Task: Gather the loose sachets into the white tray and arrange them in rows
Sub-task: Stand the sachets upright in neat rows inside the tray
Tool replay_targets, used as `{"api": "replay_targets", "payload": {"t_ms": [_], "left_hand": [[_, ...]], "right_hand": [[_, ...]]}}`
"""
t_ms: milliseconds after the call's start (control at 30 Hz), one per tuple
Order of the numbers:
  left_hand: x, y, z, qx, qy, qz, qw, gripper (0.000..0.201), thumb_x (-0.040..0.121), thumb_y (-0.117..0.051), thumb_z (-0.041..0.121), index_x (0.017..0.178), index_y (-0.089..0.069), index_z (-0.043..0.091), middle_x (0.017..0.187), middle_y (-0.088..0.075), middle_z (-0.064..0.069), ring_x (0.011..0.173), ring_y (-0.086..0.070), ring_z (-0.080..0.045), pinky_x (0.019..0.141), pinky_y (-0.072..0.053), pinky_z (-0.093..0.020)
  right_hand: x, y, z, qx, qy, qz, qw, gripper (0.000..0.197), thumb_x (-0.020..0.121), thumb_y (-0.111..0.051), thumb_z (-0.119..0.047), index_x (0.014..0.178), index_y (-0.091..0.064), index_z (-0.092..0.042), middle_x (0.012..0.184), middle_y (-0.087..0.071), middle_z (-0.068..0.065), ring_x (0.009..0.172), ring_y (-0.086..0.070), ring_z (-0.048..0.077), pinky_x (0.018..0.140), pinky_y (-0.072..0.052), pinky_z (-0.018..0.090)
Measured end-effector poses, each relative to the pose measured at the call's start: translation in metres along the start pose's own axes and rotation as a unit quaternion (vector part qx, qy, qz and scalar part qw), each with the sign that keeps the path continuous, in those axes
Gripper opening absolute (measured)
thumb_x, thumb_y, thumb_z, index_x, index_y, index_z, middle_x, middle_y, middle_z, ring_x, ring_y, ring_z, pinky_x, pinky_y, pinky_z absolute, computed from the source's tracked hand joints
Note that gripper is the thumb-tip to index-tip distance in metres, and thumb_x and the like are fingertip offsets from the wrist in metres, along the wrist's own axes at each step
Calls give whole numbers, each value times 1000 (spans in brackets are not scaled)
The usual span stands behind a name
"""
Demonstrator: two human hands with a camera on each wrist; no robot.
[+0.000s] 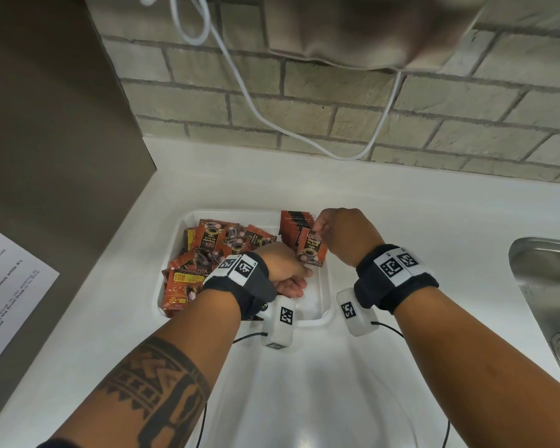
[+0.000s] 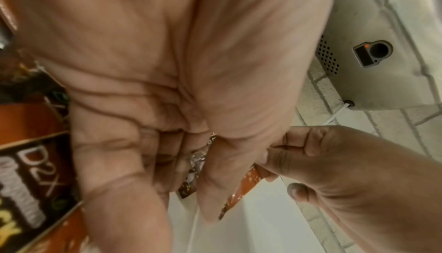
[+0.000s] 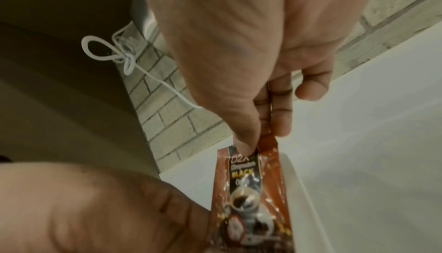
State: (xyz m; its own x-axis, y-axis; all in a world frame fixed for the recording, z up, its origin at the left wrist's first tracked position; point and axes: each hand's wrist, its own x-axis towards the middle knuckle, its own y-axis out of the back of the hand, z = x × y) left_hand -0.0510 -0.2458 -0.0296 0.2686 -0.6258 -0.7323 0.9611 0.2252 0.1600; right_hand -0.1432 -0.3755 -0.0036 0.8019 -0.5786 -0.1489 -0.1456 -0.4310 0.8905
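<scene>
Pinched by its top edge between thumb and fingers of the right hand [image 1: 343, 234]: one sachet [image 1: 311, 248], hanging upright over the white tray [image 1: 324, 286], just in front of the standing row [image 1: 296, 226]. Left hand [image 1: 285, 273] low in the tray; from its wrist view, seemingly nipping the same sachet's lower part. Step in hand, by judgement: adding to the row. Next: lowering it flush against the row. Loose pile [image 1: 207, 250] at left. Only in the right wrist view: thumb on the printed face.

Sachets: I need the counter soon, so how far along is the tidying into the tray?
Partly done. A short row of sachets stands on edge at the white tray's far right. The right hand pinches one sachet by its top, the left hand at its lower end. Left: the loose pile filling the tray's left side.
</scene>
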Motion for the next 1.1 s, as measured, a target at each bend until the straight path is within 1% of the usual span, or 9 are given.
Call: {"api": "replay_targets", "payload": {"t_ms": [167,300,367,433,567,667,767,900,1100], "left_hand": [[-1,-3,-2,-39,-9,11,999,42,99,-64,16,135,-51,1,112,-67,-15,71,-69,-18,55,-58,-23],[-2,-4,-2,-51,-2,10,999,42,100,-62,14,138,-51,-1,130,-64,-19,76,-70,-18,52,-57,-20],[-1,-5,-1,-43,-3,5,999,43,100,-62,15,139,-50,0,132,-64,-17,81,-72,-17,59,-57,-19],[0,-4,0,-23,-6,0,1000,41,101,-62,18,137,-51,1,132,-64,-15,75,-71,-15,60,-56,-18],[7,-3,-4,47,0,-3,999,39,98,-66,26,127,-61,0,117,-73,-17,74,-64,-21,62,-52,-25],[7,-3,-6,82,-35,12,996,35,98,-65,23,127,-62,5,107,-75,-14,54,-53,-16,52,-46,-26],[5,-3,-3,122,-48,10,991,34,100,-61,25,128,-62,6,92,-71,-9,45,-48,-12,47,-43,-24],[5,-2,0,162,-43,13,986,35,98,-61,26,125,-65,4,65,-59,-8,42,-43,-15,45,-39,-23],[10,-2,3,162,-41,29,985,31,99,-59,24,118,-68,2,60,-53,-6,40,-39,-16,45,-35,-23]], "right_hand": [[5,-2,2,-11,4,34,999,19,93,-55,-11,97,-69,-23,91,-63,-7,85,-60,15,79,-51,29],[8,-1,3,-10,-2,49,999,18,94,-55,-13,91,-66,-27,90,-62,-8,85,-60,15,77,-50,28],[9,0,2,-2,-2,44,999,19,94,-54,-11,91,-66,-26,90,-63,-7,85,-61,15,76,-48,27],[10,-1,0,0,-2,33,999,20,93,-55,-10,94,-68,-25,92,-65,-6,86,-61,15,77,-49,27],[9,-4,-6,0,-7,21,1000,21,93,-55,-12,90,-69,-27,96,-70,-5,89,-64,17,82,-54,33],[7,-9,-9,-9,-6,-1,1000,21,91,-56,-12,89,-73,-25,96,-72,-3,90,-66,19,85,-56,37],[6,-13,-10,-8,1,-6,1000,21,89,-58,-12,87,-74,-25,95,-72,-5,89,-66,17,85,-56,38],[6,-14,-10,5,4,-2,1000,16,87,-64,-14,89,-71,-28,96,-70,-5,90,-64,18,85,-54,35],[10,-13,-7,-8,12,20,1000,19,81,-70,-13,92,-62,-27,99,-63,-1,92,-60,20,82,-53,36]]}}
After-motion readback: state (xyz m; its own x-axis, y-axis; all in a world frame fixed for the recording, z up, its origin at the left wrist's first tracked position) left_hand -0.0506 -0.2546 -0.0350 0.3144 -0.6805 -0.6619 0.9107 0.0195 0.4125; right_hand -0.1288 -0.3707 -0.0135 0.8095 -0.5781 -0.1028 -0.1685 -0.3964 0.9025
